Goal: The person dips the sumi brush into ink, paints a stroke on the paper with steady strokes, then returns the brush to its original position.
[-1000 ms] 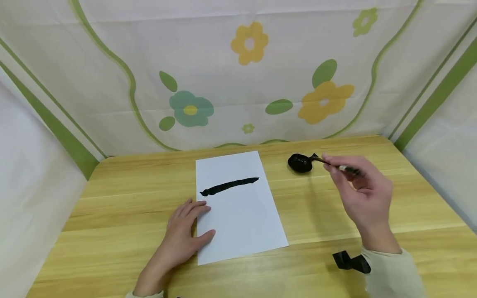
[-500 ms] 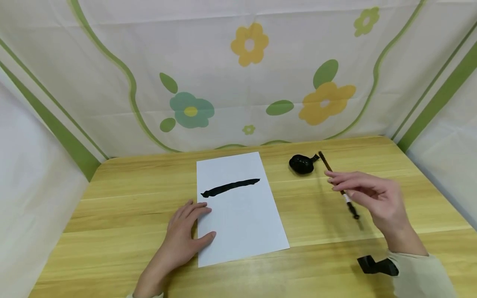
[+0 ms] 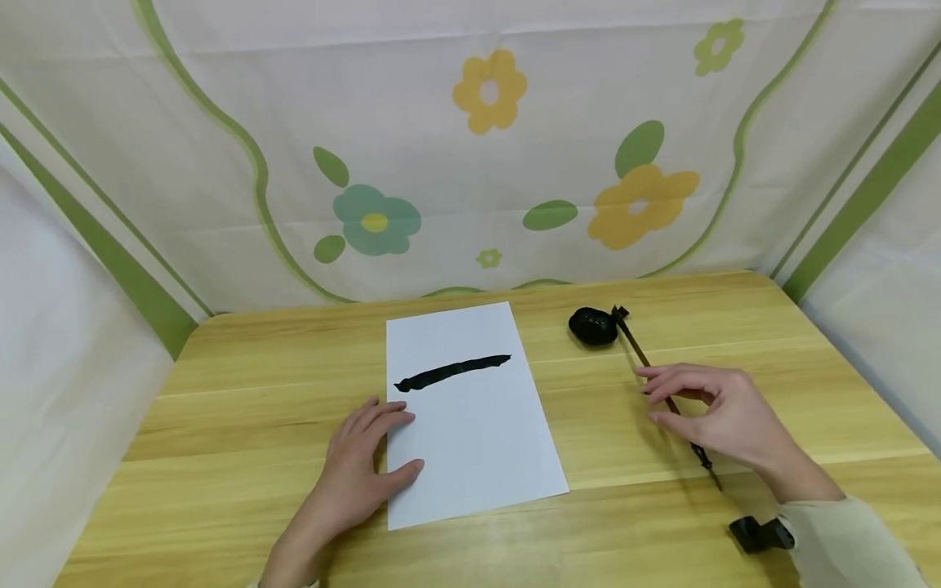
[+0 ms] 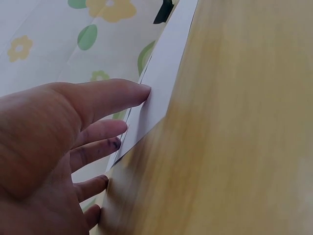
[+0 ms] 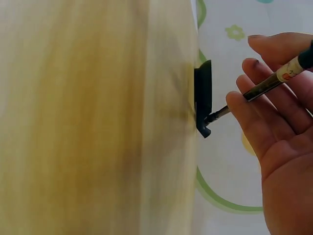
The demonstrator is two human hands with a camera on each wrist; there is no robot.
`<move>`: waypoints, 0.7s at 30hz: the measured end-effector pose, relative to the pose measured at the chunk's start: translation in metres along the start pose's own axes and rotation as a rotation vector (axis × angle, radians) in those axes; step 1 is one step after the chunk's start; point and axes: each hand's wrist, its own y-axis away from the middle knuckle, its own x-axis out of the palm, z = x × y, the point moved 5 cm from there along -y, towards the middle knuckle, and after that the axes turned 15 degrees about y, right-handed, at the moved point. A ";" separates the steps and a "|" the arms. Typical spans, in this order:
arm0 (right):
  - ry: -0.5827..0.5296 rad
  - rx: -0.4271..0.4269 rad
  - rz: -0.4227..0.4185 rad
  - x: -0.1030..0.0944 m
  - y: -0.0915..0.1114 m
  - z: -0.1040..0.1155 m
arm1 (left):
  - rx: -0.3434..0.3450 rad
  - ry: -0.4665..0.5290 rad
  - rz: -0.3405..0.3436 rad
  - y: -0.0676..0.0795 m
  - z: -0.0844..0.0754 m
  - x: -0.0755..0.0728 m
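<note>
A white paper sheet (image 3: 478, 441) bearing one broad black stroke (image 3: 452, 371) lies on the table. On its left edge rests my left hand (image 3: 360, 465), thumb and fingers spread; the left wrist view shows a dark smudge on one fingertip. My right hand (image 3: 724, 416) is over a writing brush (image 3: 635, 347), its fingers loosely bent and thumb apart from them. In the right wrist view the brush shaft (image 5: 266, 88) crosses in front of the fingers, with no pinch visible. The brush's far end meets the tab of a glossy black ink dish (image 3: 593, 327).
A wooden table (image 3: 257, 416) spans the space, backed by a white cloth (image 3: 441, 147) printed with flowers. A black strap-like piece (image 3: 760, 535) sits at the right sleeve cuff. White cloth also hangs on both sides.
My right hand has moved down and toward me, and its grip on the brush has loosened. The brush has swung to lean its far end at the ink dish. My left hand stays.
</note>
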 end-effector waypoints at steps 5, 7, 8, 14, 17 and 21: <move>0.045 0.048 0.078 0.005 0.000 -0.003 | 0.020 -0.014 -0.012 0.000 -0.003 0.001; 0.046 0.063 0.116 0.006 0.000 -0.005 | 0.028 -0.020 -0.015 0.000 -0.004 0.001; 0.046 0.068 0.130 0.007 0.000 -0.006 | 0.032 -0.021 -0.018 0.000 -0.004 0.001; 0.049 0.089 0.176 0.009 0.001 -0.010 | 0.065 -0.020 -0.031 -0.001 -0.006 0.003; 0.065 0.107 0.188 0.010 0.001 -0.011 | 0.076 -0.012 -0.021 -0.003 -0.006 0.004; 0.089 0.136 0.195 0.010 0.003 -0.013 | 0.077 0.014 0.007 -0.004 -0.005 0.005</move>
